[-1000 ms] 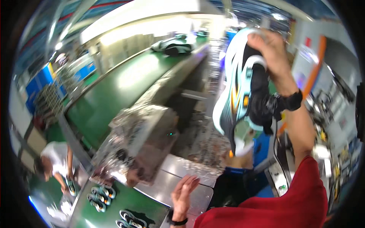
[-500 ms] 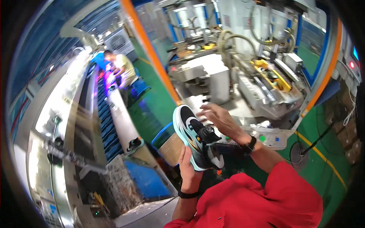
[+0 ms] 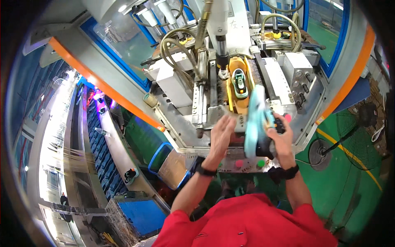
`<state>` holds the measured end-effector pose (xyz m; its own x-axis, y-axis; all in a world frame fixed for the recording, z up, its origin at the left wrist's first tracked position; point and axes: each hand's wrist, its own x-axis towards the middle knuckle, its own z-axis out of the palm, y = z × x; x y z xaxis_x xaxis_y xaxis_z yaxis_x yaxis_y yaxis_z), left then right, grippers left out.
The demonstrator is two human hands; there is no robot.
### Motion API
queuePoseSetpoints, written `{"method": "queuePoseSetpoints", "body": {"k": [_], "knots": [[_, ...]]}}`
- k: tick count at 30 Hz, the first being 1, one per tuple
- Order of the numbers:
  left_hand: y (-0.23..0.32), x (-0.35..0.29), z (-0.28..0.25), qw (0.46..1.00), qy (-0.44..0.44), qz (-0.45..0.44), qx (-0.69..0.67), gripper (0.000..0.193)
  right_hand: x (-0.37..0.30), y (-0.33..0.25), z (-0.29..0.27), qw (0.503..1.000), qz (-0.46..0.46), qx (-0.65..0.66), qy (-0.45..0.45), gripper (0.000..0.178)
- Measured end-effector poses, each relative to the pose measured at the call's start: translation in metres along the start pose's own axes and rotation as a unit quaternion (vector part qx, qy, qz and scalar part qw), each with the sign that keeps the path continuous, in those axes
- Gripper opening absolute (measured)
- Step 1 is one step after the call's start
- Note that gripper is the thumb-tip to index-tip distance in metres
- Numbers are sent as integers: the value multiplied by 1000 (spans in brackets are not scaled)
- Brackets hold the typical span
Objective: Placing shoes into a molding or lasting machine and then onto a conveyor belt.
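Observation:
A black and pale-turquoise sneaker (image 3: pixel 256 125), smeared by motion, is gripped in my right hand (image 3: pixel 282 142) at the shoe's right side. Its light sole edge faces left, toward my left hand (image 3: pixel 222 136). That hand is off the sneaker, fingers stretched out, with nothing seen in it. Beyond the hands, another sneaker (image 3: pixel 239 83) sits inside a yellow cradle (image 3: pixel 231 103) of the machine. A dark vertical press rod (image 3: pixel 221 51) stands just left of the cradle.
Grey machine housings (image 3: pixel 175 84) flank the cradle, with hoses above. Orange-edged posts (image 3: pixel 111 103) stand at both sides. To the left runs a conveyor (image 3: pixel 96 142) with a sneaker (image 3: pixel 131 175) on its ledge. A blue-rimmed bin (image 3: pixel 170 166) and a floor fan (image 3: pixel 321 152) stand nearby.
My view has swung right to face the machine. The sneaker has passed from my left hand to my right and moved over the machine's front edge.

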<state>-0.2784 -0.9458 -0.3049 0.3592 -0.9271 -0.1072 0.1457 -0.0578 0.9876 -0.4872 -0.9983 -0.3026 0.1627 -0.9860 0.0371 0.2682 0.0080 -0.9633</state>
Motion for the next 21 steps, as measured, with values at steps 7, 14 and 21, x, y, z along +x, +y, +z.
{"method": "queuePoseSetpoints", "body": {"k": [7,14,21], "knots": [[-59,224,19,931,165,53,322,64,27,-47,-48,985,-44,-61,153,50],[-97,318,29,902,156,8,402,57,59,-49,-72,927,-122,-266,234,52],[-66,256,-32,961,85,-170,-199,18,233,-62,-9,876,-67,-472,72,56]]}}
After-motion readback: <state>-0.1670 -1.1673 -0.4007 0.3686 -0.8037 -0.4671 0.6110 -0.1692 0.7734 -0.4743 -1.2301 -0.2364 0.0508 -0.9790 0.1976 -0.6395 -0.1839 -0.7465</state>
